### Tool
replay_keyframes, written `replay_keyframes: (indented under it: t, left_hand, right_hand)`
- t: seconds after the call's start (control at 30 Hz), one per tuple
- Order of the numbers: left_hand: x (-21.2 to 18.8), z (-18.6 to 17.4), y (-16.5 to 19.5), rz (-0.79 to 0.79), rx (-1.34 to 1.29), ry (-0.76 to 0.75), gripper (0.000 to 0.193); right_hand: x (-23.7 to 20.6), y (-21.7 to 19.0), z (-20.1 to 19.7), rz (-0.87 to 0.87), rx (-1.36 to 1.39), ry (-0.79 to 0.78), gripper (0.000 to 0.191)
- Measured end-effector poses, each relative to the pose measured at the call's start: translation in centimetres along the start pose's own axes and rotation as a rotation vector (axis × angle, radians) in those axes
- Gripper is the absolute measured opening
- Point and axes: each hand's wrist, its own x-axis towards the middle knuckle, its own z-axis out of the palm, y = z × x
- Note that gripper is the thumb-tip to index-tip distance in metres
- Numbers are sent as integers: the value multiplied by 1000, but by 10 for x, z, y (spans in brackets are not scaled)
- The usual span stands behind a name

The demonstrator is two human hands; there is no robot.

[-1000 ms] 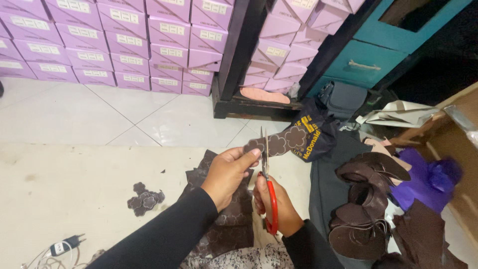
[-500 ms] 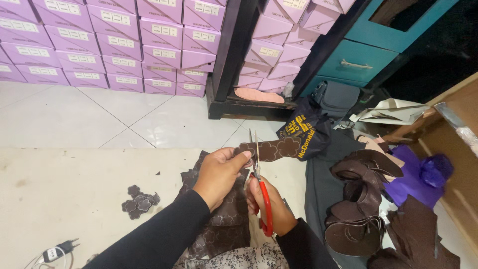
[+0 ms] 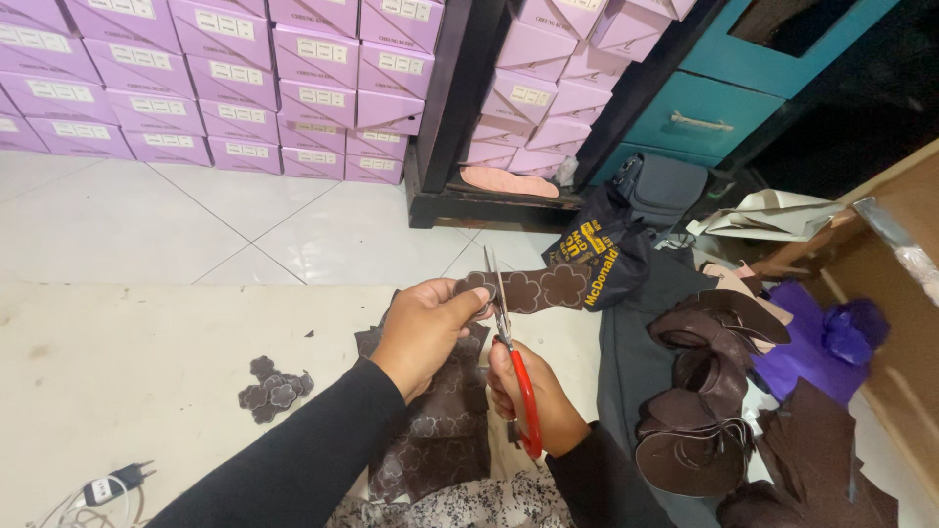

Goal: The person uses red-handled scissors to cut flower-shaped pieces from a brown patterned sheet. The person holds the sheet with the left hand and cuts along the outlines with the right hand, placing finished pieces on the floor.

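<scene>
My left hand [image 3: 423,328] pinches the near end of a brown strip stamped with flower outlines [image 3: 536,287], held level above the floor. My right hand [image 3: 533,401] grips red-handled scissors [image 3: 515,364], their blades upright and crossing the strip close to my left fingertips. Under both hands lies a larger brown sheet with the same flower pattern [image 3: 440,430]. A small pile of cut-out brown flower pieces [image 3: 274,391] rests on the cream mat to the left.
Stacked lilac shoe boxes [image 3: 225,88] line the back wall and a black rack [image 3: 460,196]. Brown curved leather pieces [image 3: 699,391], purple fabric [image 3: 812,342] and a black bag [image 3: 597,249] lie at right. A white cable with plug [image 3: 108,484] sits at bottom left. A teal drawer cabinet [image 3: 704,117] stands behind.
Both hands have stayed together on the strip and scissors while the view shifted slightly; the scissors now stand nearer the end of the strip held by my left fingers.
</scene>
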Motion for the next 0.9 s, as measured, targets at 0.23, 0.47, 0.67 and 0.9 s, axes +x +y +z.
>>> replay_keyframes:
  t: [0.23,0.47,0.67,0.9]
  left_hand:
    - [2,-4,6,-8,41,-14,17]
    - [0,-15,18,-54,120,-40,15]
    - [1,-18,19,-58,128,-41,14]
    - [2,-7,0,-18,-145,-83,9]
  right_hand:
    - [1,-3,1,36,-45,22,39]
    - [-4,-5,7,53,-72,0,39]
    - [-5,-6,7,53,-103,1,40]
    - [-3,2,10,-44,-37,18,42]
